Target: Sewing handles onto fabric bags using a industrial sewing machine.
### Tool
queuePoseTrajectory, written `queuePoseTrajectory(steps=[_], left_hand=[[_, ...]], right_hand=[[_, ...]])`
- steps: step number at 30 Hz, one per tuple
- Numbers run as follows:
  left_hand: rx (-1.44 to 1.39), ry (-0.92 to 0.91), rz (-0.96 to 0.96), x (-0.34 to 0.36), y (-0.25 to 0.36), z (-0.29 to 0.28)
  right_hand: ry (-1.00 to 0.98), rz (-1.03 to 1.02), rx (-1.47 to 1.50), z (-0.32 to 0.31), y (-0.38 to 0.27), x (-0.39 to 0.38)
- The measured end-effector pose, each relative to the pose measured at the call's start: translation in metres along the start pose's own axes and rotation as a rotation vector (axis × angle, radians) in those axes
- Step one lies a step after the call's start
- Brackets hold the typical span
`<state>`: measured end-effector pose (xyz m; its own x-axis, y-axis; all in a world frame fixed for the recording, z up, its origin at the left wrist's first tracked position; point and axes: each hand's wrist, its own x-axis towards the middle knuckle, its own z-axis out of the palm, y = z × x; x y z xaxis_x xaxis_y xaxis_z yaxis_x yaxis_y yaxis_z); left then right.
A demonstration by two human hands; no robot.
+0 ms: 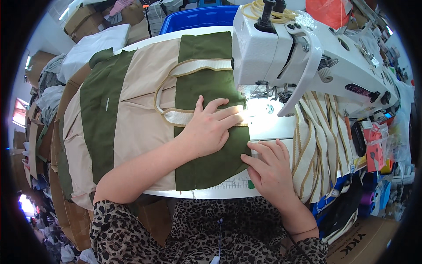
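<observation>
A beige and olive-green fabric panel [132, 114] lies flat across the white sewing table [211, 192]. A cream webbing strap [193, 67] with tan edges loops over its green section. My left hand [211, 125] presses flat on the strap and green cloth, fingers pointing toward the needle area of the white sewing machine [281, 53]. My right hand [270, 169] rests on the table at the green panel's right edge, fingertips touching the cloth edge. Neither hand grips anything.
A bundle of cream straps with tan stripes [314, 141] hangs over the table's right side under the machine arm. A blue plastic bin [198, 17] stands behind the table. Cardboard boxes [83, 20] and fabric piles crowd the left. Small tools and packets [373, 145] sit at right.
</observation>
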<state>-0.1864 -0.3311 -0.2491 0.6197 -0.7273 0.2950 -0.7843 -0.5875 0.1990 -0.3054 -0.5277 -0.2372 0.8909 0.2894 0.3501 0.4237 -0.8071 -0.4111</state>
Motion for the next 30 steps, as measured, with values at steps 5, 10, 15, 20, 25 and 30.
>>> queuePoseTrajectory(steps=[5,10,15,20,25,30], left_hand=[[0.005,0.017,-0.027,0.0007,0.0010,-0.0003],[0.000,0.005,-0.026,0.0011,0.0016,-0.0021],[-0.013,0.009,-0.024,0.0008,0.0020,-0.0023],[-0.008,0.025,-0.030,0.0010,0.0020,-0.0010],[-0.006,0.019,-0.021,0.0006,0.0011,0.0000],[-0.012,0.025,-0.013,0.0020,-0.0003,0.0012]], right_hand=[[-0.038,-0.032,-0.045,-0.0004,0.0023,-0.0008],[-0.039,-0.021,-0.032,-0.0005,0.0024,-0.0007],[-0.040,-0.024,-0.022,-0.0007,0.0024,0.0001],[-0.026,-0.021,-0.023,0.0004,0.0026,-0.0001],[-0.018,-0.029,-0.033,0.0011,0.0030,-0.0006],[-0.015,-0.032,-0.028,0.0008,0.0025,0.0001]])
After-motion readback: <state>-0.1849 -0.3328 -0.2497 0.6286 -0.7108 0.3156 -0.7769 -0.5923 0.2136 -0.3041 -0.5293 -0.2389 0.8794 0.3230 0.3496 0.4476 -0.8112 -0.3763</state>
